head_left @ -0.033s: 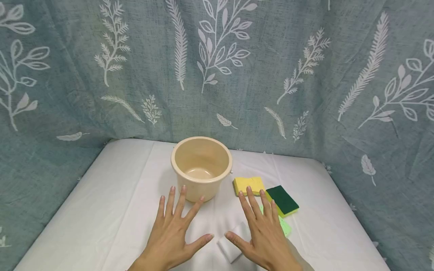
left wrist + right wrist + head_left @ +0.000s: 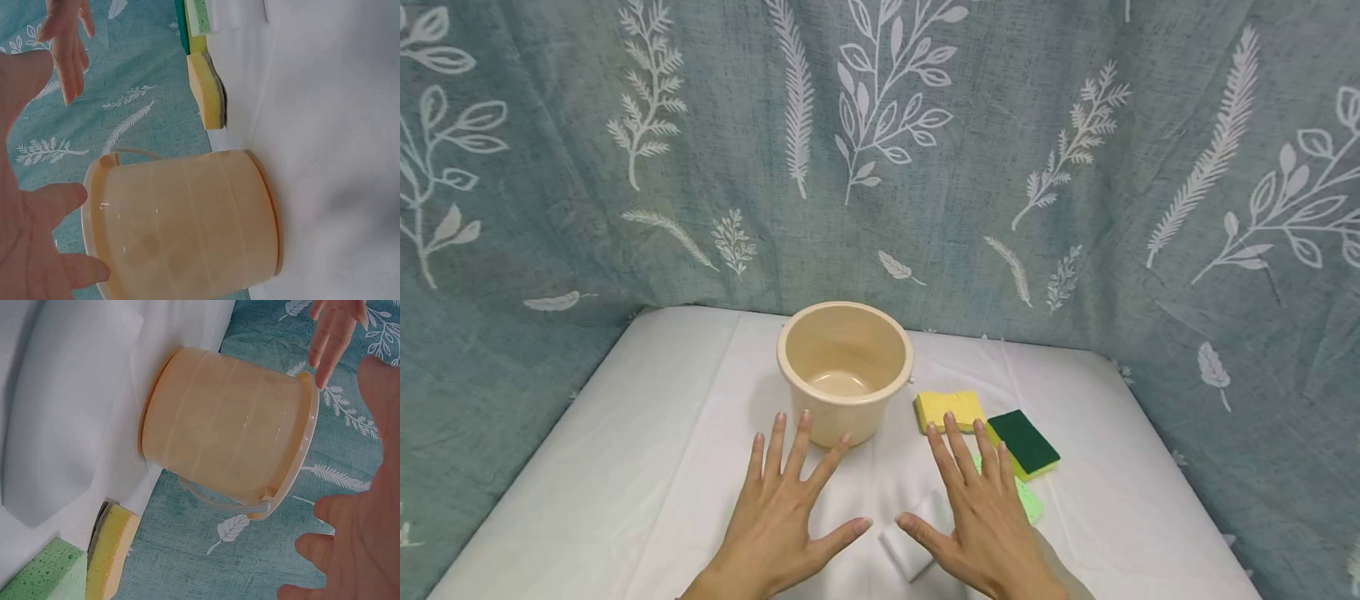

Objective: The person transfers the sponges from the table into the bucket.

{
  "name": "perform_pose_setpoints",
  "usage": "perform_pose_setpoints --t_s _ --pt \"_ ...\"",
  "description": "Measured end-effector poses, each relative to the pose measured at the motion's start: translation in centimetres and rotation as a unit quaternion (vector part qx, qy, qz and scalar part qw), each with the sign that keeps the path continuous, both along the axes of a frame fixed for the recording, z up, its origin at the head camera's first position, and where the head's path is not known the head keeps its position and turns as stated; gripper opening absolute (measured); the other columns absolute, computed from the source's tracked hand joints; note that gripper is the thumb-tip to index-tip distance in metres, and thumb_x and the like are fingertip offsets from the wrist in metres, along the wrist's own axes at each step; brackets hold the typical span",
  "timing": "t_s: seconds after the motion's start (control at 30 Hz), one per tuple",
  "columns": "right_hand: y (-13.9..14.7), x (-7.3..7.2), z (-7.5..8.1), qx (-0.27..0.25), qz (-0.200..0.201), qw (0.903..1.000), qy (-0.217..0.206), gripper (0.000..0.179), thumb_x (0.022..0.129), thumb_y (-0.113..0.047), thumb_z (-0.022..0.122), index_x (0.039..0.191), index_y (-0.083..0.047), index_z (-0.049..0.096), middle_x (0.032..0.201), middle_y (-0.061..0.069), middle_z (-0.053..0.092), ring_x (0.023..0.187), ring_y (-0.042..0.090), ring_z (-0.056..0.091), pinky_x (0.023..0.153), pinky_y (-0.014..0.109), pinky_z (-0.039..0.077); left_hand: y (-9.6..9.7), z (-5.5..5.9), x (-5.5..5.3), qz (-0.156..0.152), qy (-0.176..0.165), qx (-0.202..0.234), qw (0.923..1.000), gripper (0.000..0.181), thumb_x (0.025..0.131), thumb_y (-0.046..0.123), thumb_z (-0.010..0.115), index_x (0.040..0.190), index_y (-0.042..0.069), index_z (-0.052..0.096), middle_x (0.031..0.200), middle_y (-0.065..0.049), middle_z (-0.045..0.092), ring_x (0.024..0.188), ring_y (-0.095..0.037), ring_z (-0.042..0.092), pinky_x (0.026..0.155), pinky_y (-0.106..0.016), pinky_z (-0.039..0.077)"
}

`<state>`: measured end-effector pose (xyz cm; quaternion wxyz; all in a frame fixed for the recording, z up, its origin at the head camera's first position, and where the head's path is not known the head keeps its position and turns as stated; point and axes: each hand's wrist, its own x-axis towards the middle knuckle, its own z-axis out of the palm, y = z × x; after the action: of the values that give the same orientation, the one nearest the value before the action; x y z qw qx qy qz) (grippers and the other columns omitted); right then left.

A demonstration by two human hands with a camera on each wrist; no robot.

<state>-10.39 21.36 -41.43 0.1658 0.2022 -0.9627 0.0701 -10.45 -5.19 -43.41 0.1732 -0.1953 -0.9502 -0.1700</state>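
My left hand (image 2: 778,517) is held palm down above the table with its fingers spread and nothing in it. Just beyond its fingertips stands a cream plastic bucket (image 2: 846,408), upright, no contents visible inside. Its handle (image 2: 219,501) hangs down the side. My right hand (image 2: 988,521) hovers likewise, fingers straight and apart. Under and beside it lie a green sponge (image 2: 1028,502), partly hidden, and a smooth white block-like thing (image 2: 910,550), whose kind I cannot tell. Past its fingertips are a yellow sponge (image 2: 951,408) and a yellow sponge with a dark green scouring side (image 2: 1025,442).
A white cloth (image 2: 647,467) covers the table. Behind and along both sides hangs a blue-green curtain (image 2: 962,250) with white leaf prints. The bucket is near the table's back edge, and the sponges lie grouped to its right.
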Motion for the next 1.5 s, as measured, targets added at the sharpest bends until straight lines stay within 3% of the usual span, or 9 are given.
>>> perform_pose_setpoints --t_s 0.3,0.4,0.5,0.63,0.8,0.97,1.2,1.5 --pt "0.6 0.5 0.0 -0.015 -0.003 0.9998 0.016 0.100 0.091 -0.073 0.057 0.166 -0.023 0.013 0.172 0.004 0.012 0.156 0.043 0.007 0.114 0.074 0.020 0.4 0.0 0.2 -0.007 -0.023 0.027 0.9993 0.087 0.089 0.081 0.049 0.159 0.031 0.037 0.165 -0.028 0.019 0.154 -0.048 0.006 0.121 -0.067 0.016" --pt "0.8 0.7 0.0 -0.013 -0.004 0.9997 0.018 0.101 0.091 -0.073 0.057 0.166 -0.022 0.013 0.172 0.005 0.013 0.156 0.042 0.009 0.114 0.074 0.022 0.4 0.2 0.0 -0.001 -0.027 0.057 0.9980 0.088 0.089 0.078 0.055 0.159 0.026 0.039 0.164 -0.031 0.021 0.154 -0.048 0.011 0.121 -0.065 0.019" --pt "1.1 0.8 0.3 -0.009 -0.007 0.9995 0.028 0.101 0.091 -0.072 0.059 0.166 -0.020 0.015 0.171 0.008 0.015 0.154 0.042 0.017 0.113 0.072 0.027 0.0 0.5 -0.8 0.009 -0.019 0.105 0.9943 0.090 0.089 0.069 0.065 0.158 0.016 0.040 0.160 -0.032 0.028 0.150 -0.049 0.024 0.118 -0.065 0.028" --pt "1.9 1.2 0.9 -0.014 -0.018 0.9991 0.034 0.103 0.090 -0.069 0.063 0.166 -0.018 0.015 0.170 0.012 0.020 0.151 0.038 0.028 0.113 0.066 0.033 -1.2 1.0 -3.1 0.015 -0.004 0.189 0.9819 0.089 0.090 0.053 0.074 0.156 0.005 0.038 0.154 -0.028 0.038 0.142 -0.046 0.039 0.112 -0.064 0.038" --pt "3.2 2.3 1.5 -0.037 -0.034 0.9980 0.039 0.106 0.087 -0.062 0.072 0.166 -0.019 0.015 0.164 0.015 0.031 0.143 0.036 0.041 0.104 0.062 0.043 -2.8 0.9 -5.9 0.011 -0.017 0.291 0.9564 0.081 0.092 0.039 0.077 0.153 0.003 0.038 0.150 -0.023 0.043 0.138 -0.040 0.043 0.109 -0.064 0.041" --pt "4.6 3.7 1.7 -0.051 -0.075 0.9954 0.029 0.106 0.085 -0.060 0.075 0.166 -0.023 0.016 0.157 0.018 0.042 0.132 0.040 0.050 0.094 0.065 0.048 -3.2 0.4 -7.7 -0.002 -0.010 0.352 0.9358 0.073 0.091 0.030 0.078 0.150 0.004 0.043 0.143 -0.023 0.045 0.131 -0.039 0.047 0.106 -0.057 0.045" --pt "6.6 5.7 1.1 -0.068 -0.153 0.9859 -0.010 0.094 0.089 -0.060 0.071 0.161 -0.016 0.030 0.147 0.019 0.049 0.124 0.042 0.054 0.088 0.066 0.051 -2.8 -0.2 -9.7 -0.009 -0.009 0.380 0.9249 0.072 0.089 0.031 0.079 0.148 0.005 0.045 0.144 -0.021 0.044 0.133 -0.035 0.044 0.106 -0.054 0.046" --pt "9.3 7.2 -2.5 -0.061 -0.248 0.9631 -0.085 0.092 0.092 -0.068 0.061 0.151 0.001 0.043 0.137 0.029 0.056 0.119 0.052 0.056 0.087 0.070 0.051 -2.2 -0.9 -10.3 -0.017 -0.038 0.397 0.9167 0.073 0.089 0.034 0.079 0.148 0.006 0.045 0.147 -0.019 0.041 0.132 -0.034 0.045 0.107 -0.053 0.046"
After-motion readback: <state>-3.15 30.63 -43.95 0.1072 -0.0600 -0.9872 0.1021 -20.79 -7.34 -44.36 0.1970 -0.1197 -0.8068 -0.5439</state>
